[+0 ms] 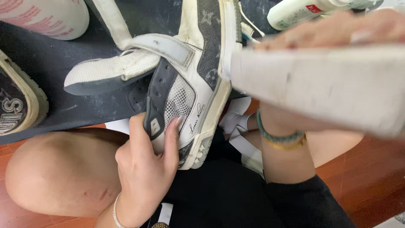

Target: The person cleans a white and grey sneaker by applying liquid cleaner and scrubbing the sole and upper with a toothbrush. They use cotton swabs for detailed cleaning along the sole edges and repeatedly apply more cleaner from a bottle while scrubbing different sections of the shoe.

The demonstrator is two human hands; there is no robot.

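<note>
1. Centrally, we see a high-top sneaker (190,80) lying on its side over a dark mat (50,71) and our lap, heel toward us.
2. We note its white leather panels, dark grey overlays, white mesh inserts and a loose white strap across the ankle; the tongue is pulled open to the left, and the off-white midsole looks scuffed and yellowed.
3. Our left hand (145,169) grips the sneaker's heel, thumb and fingers wrapped around the grey heel tab.
4. Our right hand (337,31) closes on a white block (325,84), blurred, whose end touches the sneaker's midsole.
5. Beyond it we see a toothbrush (249,29) and a white bottle (295,12); another shoe (19,101) lies at far left.
</note>
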